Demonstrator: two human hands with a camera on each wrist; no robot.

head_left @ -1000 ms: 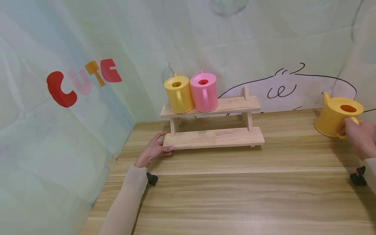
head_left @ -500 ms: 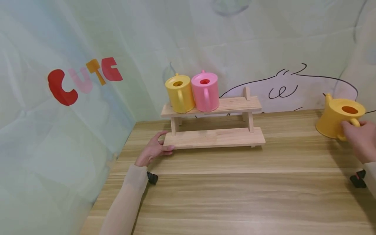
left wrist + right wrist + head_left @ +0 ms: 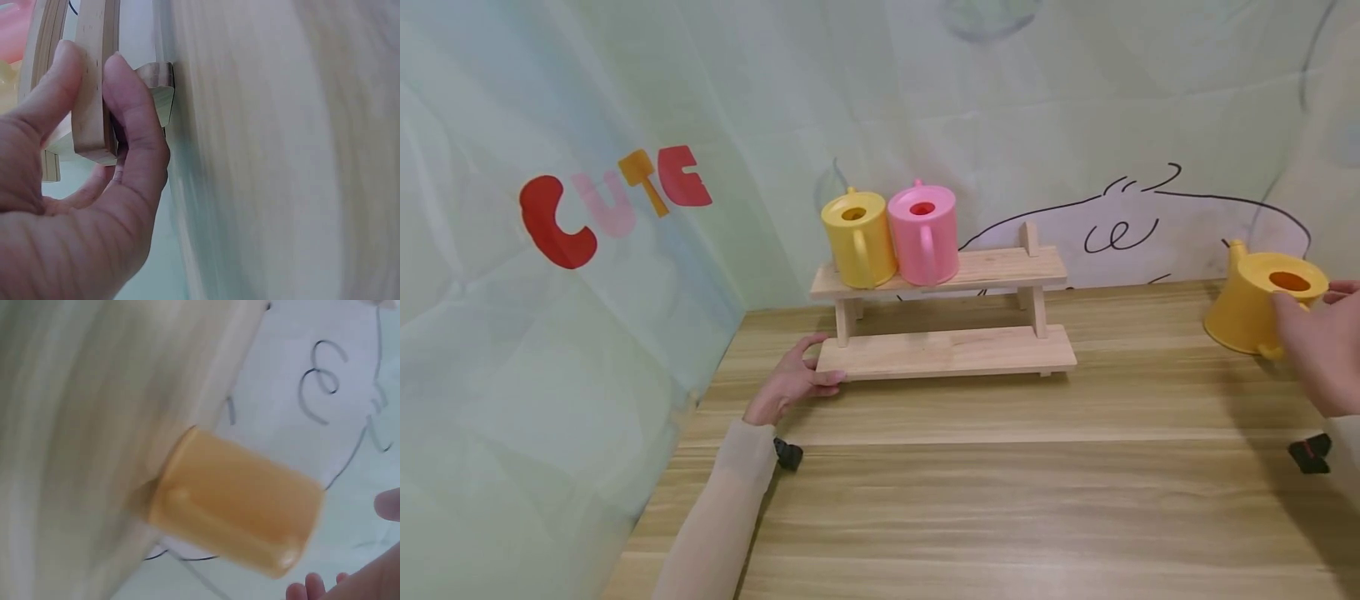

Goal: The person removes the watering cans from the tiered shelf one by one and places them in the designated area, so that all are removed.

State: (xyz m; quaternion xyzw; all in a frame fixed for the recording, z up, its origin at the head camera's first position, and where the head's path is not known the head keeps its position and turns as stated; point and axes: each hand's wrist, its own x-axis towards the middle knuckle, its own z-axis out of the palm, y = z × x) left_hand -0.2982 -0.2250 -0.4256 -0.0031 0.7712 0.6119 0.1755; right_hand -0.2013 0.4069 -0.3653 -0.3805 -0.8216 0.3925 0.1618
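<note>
My left hand (image 3: pixel 792 382) pinches the left end of the lower board of a two-tier wooden shelf (image 3: pixel 947 352). In the left wrist view, thumb and fingers press on opposite faces of that board (image 3: pixel 92 119). On the upper tier, toward its left, stand a yellow watering can (image 3: pixel 859 242) and a pink watering can (image 3: pixel 925 237), side by side with handles facing me. An orange-yellow watering can (image 3: pixel 1255 304) stands upright on the table at the far right. My right hand (image 3: pixel 1324 354) is beside its handle, fingers spread; the right wrist view shows them apart from the can (image 3: pixel 234 503).
The wood-grain table (image 3: pixel 970 508) meets a pale fabric backdrop (image 3: pixel 1075 108) with a line drawing behind the shelf. Colored letters (image 3: pixel 613 204) mark the left fabric. Small black devices sit at both wrists.
My right hand has let go of the orange-yellow can's handle and opened its fingers. The can stays where it was. My left hand keeps its hold on the shelf.
</note>
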